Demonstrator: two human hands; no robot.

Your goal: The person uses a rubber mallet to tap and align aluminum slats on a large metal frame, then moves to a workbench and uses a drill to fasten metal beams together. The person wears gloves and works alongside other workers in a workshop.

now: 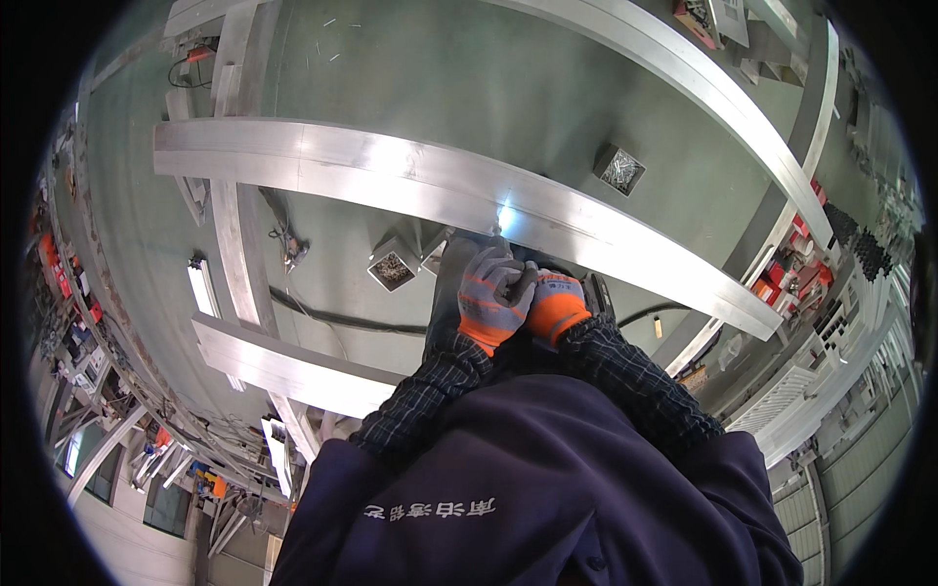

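Both left hand (491, 298) and right hand (557, 301) curl fabric-gloved fingers, hold unclear, near a flat-sided metal beam (454, 188).

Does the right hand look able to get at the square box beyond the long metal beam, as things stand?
Probably not directly: the metal beam lies between the right hand and the square box on its far side.

The metal beam (391, 164) looks glossy, the cloth sleeves (630, 376) matt.
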